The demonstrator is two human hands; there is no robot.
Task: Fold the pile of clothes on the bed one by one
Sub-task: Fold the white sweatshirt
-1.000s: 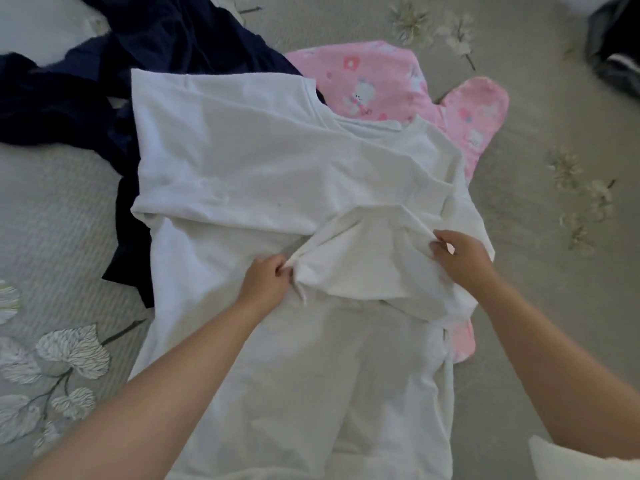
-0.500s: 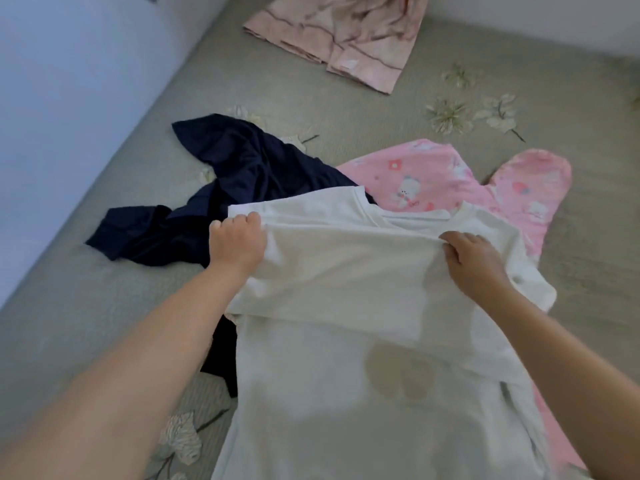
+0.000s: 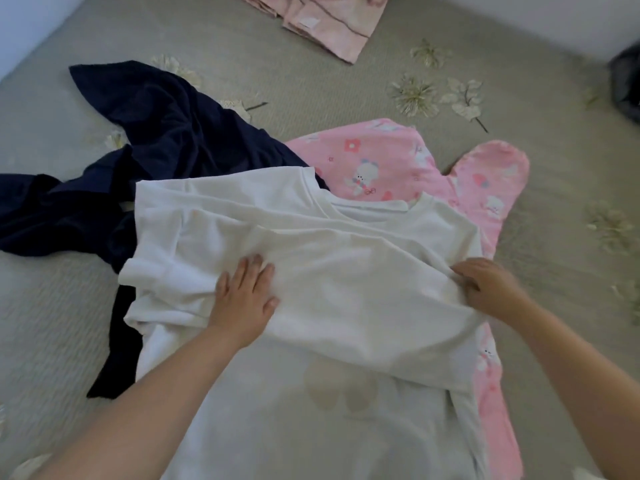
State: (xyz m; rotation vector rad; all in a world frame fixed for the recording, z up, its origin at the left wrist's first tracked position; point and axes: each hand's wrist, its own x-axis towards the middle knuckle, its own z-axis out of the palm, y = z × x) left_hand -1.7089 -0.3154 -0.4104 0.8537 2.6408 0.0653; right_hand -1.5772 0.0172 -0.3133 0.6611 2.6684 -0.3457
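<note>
Both hands (image 3: 244,299) lowered the white shirt (image 3: 346,271) onto the floral bedspread (image 3: 311,81).

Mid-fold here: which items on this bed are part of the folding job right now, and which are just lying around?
In the job:
white T-shirt, under both hands
left hand, flat on it
right hand, at its right edge
navy garment, unfolded
pink printed garment, unfolded, partly beneath the shirt

Lying about:
folded pink cloth, far end
dark item, right edge
bedspread

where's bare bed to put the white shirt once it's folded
Bare bedspread lies between the navy garment and the folded pink item; more right of the pink printed garment. Crowded in the middle, where the white shirt overlaps both.
</note>
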